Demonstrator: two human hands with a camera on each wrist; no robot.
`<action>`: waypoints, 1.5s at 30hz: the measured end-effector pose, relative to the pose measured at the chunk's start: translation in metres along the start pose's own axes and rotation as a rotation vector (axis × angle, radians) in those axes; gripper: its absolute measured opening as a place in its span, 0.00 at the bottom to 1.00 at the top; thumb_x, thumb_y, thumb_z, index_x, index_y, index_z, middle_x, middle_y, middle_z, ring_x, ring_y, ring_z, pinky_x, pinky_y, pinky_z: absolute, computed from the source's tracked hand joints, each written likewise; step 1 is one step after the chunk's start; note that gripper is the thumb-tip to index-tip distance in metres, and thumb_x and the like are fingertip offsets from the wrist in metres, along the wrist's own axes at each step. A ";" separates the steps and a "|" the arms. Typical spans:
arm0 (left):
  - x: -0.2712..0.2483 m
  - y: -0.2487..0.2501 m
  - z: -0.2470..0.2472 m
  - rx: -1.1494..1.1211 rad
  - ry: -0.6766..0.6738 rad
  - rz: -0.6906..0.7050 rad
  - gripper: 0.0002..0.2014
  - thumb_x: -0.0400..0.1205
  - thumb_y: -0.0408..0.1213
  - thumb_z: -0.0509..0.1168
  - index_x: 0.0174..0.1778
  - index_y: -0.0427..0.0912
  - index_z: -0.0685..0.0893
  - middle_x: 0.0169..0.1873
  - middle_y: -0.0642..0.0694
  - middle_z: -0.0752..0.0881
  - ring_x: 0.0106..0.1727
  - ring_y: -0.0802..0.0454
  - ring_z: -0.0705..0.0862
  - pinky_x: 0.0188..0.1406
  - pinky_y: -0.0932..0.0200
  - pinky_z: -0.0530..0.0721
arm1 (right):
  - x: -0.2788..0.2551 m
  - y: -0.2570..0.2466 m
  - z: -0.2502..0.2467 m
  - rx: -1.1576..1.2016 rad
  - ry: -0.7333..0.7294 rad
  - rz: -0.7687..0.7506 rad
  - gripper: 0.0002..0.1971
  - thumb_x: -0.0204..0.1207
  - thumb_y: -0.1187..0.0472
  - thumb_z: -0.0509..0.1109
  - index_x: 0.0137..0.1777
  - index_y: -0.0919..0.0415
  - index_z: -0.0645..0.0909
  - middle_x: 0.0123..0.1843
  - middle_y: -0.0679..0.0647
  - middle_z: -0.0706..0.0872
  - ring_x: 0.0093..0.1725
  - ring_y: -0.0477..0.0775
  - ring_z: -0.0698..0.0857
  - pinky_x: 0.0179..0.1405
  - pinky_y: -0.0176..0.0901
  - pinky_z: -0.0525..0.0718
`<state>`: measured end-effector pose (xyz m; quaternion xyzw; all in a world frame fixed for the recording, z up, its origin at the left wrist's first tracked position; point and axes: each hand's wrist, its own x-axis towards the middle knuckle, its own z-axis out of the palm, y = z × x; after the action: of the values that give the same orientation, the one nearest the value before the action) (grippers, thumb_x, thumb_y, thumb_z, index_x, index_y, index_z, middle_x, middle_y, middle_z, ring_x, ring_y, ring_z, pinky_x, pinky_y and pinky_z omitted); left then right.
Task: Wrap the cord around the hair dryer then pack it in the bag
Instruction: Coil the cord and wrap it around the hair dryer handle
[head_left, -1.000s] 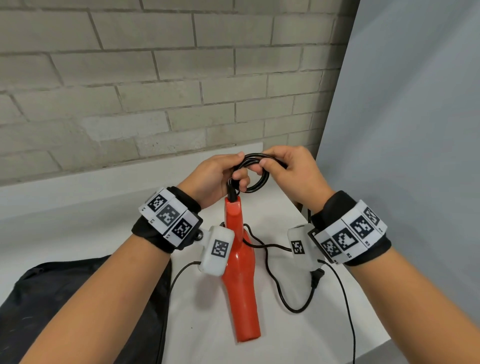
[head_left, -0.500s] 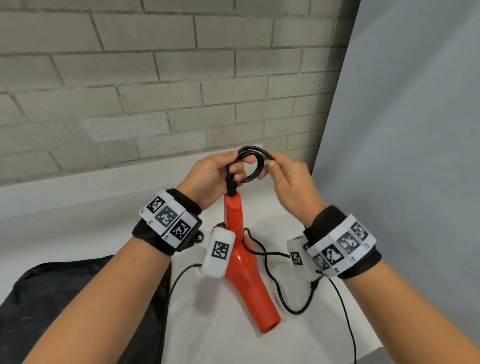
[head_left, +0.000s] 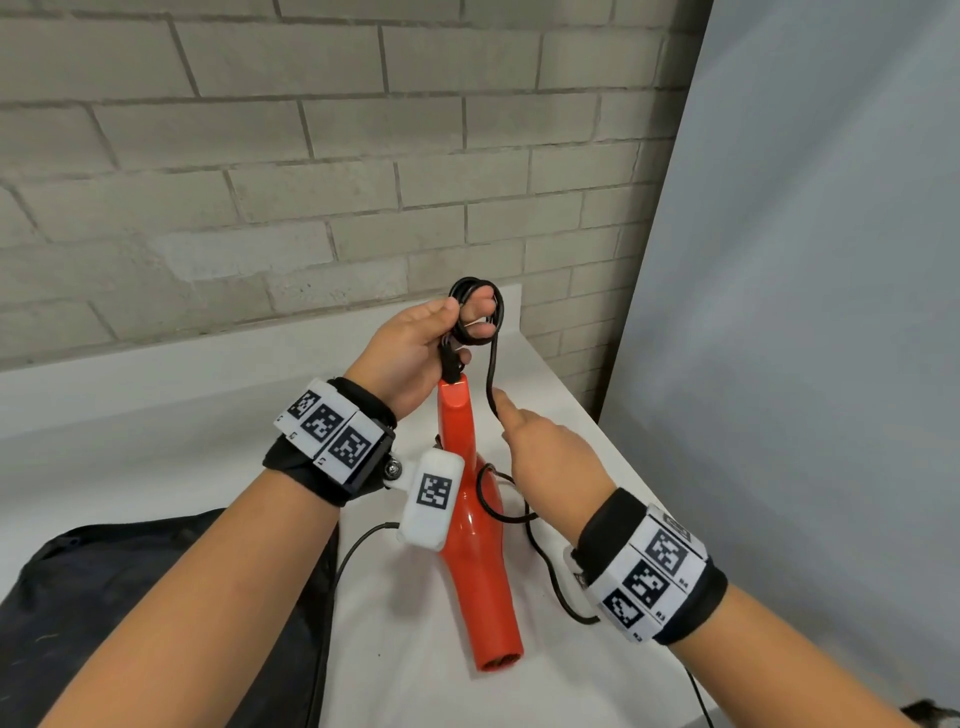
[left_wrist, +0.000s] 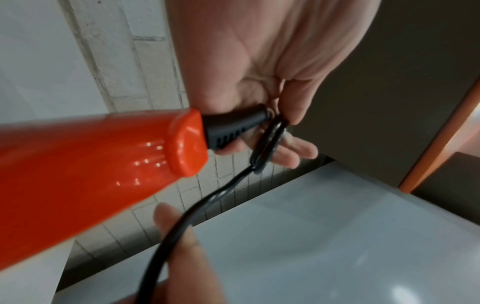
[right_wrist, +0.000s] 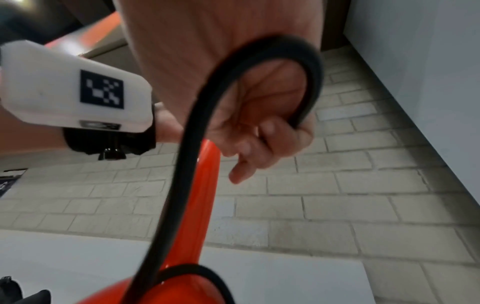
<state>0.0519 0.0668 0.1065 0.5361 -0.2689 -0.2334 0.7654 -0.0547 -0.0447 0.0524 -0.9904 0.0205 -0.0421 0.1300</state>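
The orange hair dryer (head_left: 470, 525) is held handle-up over the white table (head_left: 182, 415), nozzle toward me. My left hand (head_left: 457, 332) grips a small coil of the black cord (head_left: 475, 291) just above the handle's end, next to the black strain relief (left_wrist: 233, 127). My right hand (head_left: 511, 423) is lower and to the right, its fingers curled round the free run of cord (right_wrist: 309, 67) that hangs from the coil. More cord loops behind the dryer body (head_left: 485, 506) and trails over the table. The black bag (head_left: 156, 597) lies at the lower left.
A grey brick wall (head_left: 363, 156) stands behind the table and a pale grey panel (head_left: 805, 312) closes off the right side. The table's right edge runs close by my right wrist. Loose cord (head_left: 550, 577) curves under my right forearm.
My right hand has left the coil and dropped down along the cord. The left hand has lifted the coil slightly, and the dryer's nozzle has swung to the right and partly back.
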 end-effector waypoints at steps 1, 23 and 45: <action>0.000 -0.001 0.001 0.047 0.006 0.021 0.14 0.85 0.36 0.48 0.56 0.44 0.79 0.39 0.60 0.90 0.41 0.66 0.85 0.35 0.66 0.73 | -0.001 -0.002 -0.002 -0.059 0.023 -0.017 0.36 0.76 0.73 0.55 0.81 0.53 0.47 0.62 0.61 0.78 0.52 0.64 0.83 0.47 0.54 0.82; -0.003 0.000 0.006 0.348 -0.098 0.022 0.22 0.86 0.42 0.44 0.46 0.38 0.84 0.16 0.57 0.67 0.26 0.60 0.70 0.34 0.71 0.71 | 0.048 0.036 -0.071 0.283 0.491 -0.357 0.13 0.79 0.67 0.59 0.58 0.66 0.82 0.51 0.60 0.89 0.50 0.52 0.85 0.52 0.22 0.75; -0.009 -0.021 -0.001 0.296 0.016 0.175 0.07 0.80 0.33 0.60 0.50 0.45 0.82 0.31 0.59 0.87 0.41 0.61 0.81 0.46 0.67 0.79 | 0.046 0.008 -0.047 0.553 0.491 -0.123 0.10 0.84 0.61 0.53 0.46 0.65 0.72 0.31 0.45 0.70 0.30 0.42 0.69 0.28 0.31 0.65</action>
<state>0.0442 0.0662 0.0847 0.6195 -0.3399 -0.1195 0.6975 -0.0134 -0.0670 0.0987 -0.8775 -0.0205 -0.2902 0.3812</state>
